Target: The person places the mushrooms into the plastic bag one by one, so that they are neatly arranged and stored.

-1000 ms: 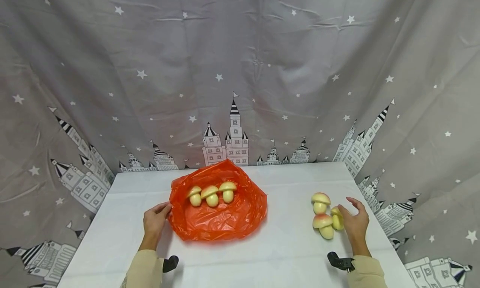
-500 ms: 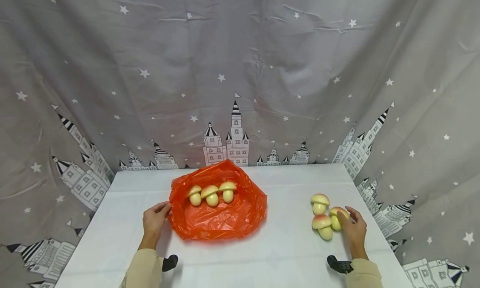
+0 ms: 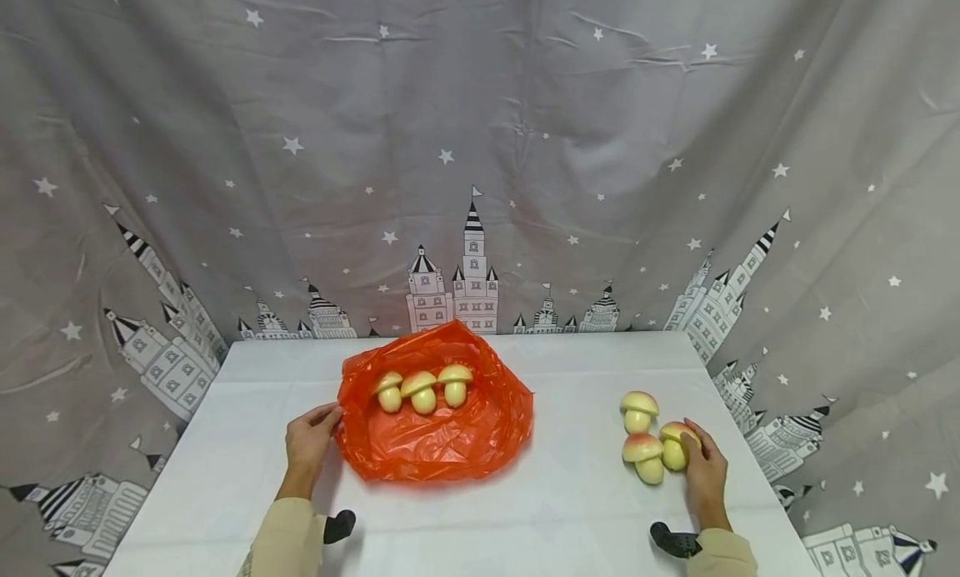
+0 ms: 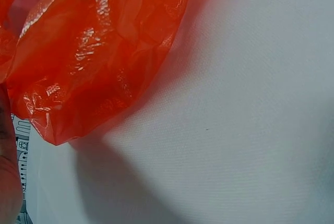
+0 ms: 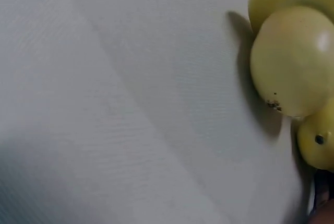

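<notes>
My left hand point(image 3: 309, 444) pinches the left edge of an open red plastic bag point(image 3: 442, 452). Inside the bag, three toy mushrooms point(image 3: 423, 393) lie side by side towards the back. On the right, my right hand point(image 3: 707, 475) has its thumb and fingers round the right side of a yellow mushroom point(image 3: 673, 454) with a reddish cap. Two more mushrooms sit right by it: one in front point(image 3: 647, 460) and one behind point(image 3: 637, 412). The right wrist view shows a pale mushroom stem point(image 5: 292, 62) close up, with a fingertip at the lower right corner.
A white cloth-covered table point(image 3: 577, 444) lies under everything. Behind it hangs a grey curtain point(image 3: 337, 102) with stars and castles. A black wrist mount point(image 3: 340, 527) sticks out from the left sleeve, another point(image 3: 675, 541) from the right.
My right hand has moved slightly left, and its spread fingers have closed in round the nearest mushroom. The left hand and the red bag have stayed put.
</notes>
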{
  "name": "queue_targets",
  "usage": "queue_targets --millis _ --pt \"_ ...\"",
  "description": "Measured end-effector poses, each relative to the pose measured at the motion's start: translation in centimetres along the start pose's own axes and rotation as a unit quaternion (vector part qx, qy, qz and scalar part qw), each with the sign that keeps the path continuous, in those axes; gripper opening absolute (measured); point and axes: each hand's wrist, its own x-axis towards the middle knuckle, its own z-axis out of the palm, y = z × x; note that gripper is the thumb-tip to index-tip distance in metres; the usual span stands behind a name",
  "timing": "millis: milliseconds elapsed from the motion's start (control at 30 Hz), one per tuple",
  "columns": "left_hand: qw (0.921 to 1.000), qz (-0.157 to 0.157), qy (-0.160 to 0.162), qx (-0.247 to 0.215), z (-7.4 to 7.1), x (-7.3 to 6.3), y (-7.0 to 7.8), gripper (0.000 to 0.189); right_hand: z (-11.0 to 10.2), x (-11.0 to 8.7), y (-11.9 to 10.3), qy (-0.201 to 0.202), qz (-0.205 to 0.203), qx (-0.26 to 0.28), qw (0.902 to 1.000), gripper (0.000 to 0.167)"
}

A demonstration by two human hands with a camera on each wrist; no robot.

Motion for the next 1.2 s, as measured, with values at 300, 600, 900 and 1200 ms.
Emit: queue_targets --millis 300,600,900,1200 --pt "0.9999 -0.004 0.002 -0.012 -0.3 -0.2 0.1 0.036 0.2 -0.2 0.1 -0.022 0.027 0.025 0.9991 0.048" --pt "0.9998 -0.011 -0.003 -0.016 -0.3 -0.1 0.2 0.036 0.1 -0.2 0.4 -0.013 0.021 0.03 0.9993 0.051" --pt "0.9998 -0.018 -0.001 0.0 -0.4 -0.2 0.4 0.036 -0.1 -0.2 0.2 0.001 0.031 0.037 0.9988 0.051" --pt "0.9998 -0.018 -0.003 0.008 -0.3 -0.1 0.6 0.036 -0.5 -0.2 -2.4 0.021 0.026 0.005 0.9994 0.05"
